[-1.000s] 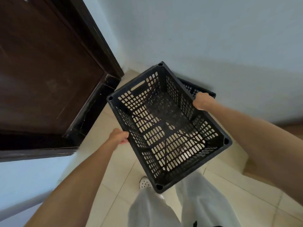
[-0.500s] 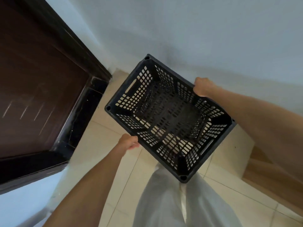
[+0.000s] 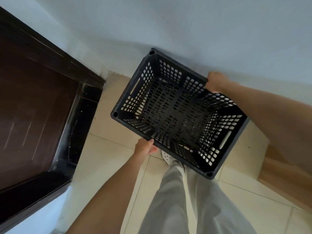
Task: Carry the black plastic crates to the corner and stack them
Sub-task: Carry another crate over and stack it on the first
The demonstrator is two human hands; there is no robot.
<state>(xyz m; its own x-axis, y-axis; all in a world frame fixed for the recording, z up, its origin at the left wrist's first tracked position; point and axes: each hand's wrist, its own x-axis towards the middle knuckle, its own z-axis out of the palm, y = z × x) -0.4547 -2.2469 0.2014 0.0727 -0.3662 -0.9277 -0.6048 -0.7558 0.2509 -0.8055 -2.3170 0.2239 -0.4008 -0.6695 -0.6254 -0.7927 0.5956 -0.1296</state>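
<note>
Crate [image 3: 179,114] now sits flatter and nearer the wall [image 3: 185,31] than before, centre-right of frame above the tiled floor [image 3: 104,166]. Left hand [image 3: 145,148] grips its near rim, and right hand [image 3: 215,81] grips the far rim.

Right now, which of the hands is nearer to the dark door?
Left. The left hand grips the crate right of the dark door; the right hand is across the crate, farther right.

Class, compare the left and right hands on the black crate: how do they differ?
The left hand grips the near rim of the black crate; the right hand grips its far rim. The left is above floor tiles, the right beside the wall. Both grip long sides.
</note>
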